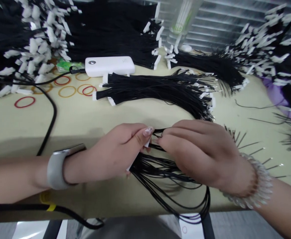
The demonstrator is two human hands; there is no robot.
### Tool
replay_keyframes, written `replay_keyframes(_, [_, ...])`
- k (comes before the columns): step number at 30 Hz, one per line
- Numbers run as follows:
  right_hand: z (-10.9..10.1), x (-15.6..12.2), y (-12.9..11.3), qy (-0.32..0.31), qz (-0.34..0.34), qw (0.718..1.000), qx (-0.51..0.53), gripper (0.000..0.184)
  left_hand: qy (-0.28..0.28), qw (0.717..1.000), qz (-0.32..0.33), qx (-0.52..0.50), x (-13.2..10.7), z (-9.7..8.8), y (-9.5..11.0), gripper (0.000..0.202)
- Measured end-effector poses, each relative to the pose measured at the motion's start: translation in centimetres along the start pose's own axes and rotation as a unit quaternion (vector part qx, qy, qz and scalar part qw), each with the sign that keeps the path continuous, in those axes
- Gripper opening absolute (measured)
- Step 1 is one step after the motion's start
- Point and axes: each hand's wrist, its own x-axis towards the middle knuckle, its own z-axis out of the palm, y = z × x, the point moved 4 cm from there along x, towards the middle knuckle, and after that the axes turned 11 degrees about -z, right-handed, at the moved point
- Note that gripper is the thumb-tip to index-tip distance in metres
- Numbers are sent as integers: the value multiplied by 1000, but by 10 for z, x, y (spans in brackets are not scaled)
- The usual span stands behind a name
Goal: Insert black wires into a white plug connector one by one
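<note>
Left hand (115,149) in narrow pinch on white tag (147,143) at the end of a black cord bundle (165,169), right hand (197,152) pinching the cords just beside it, close spacing giving firm control, loose strands trailing lower centre over the worktop (85,122) edge.

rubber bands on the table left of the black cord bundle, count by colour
red rubber bands: 3
orange rubber bands: 4
total: 7
Only bands in clear view are counted.
</note>
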Motion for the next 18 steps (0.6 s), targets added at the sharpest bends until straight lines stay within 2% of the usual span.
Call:
replay_keyframes(7, [6,4,0,-20,-14,1000,9,22,0,1000,-2,13,1,0,-1,34])
replay_keyframes(10, [10,1,5,-26,3,999,23,15,-1,999,-40,-22,0,0,-4,35])
replay_keyframes(13, [10,-3,15,-52,65,996,21,2,18,995,-66,-73,-1,0,-6,35])
replay_keyframes(16, [-3,-4,22,-55,106,993,9,17,61,989,-71,-115,-1,-2,-9,36])
replay_keyframes(18, [-20,-5,26,-22,130,991,-1,28,93,983,-78,-139,-1,-4,-11,35])
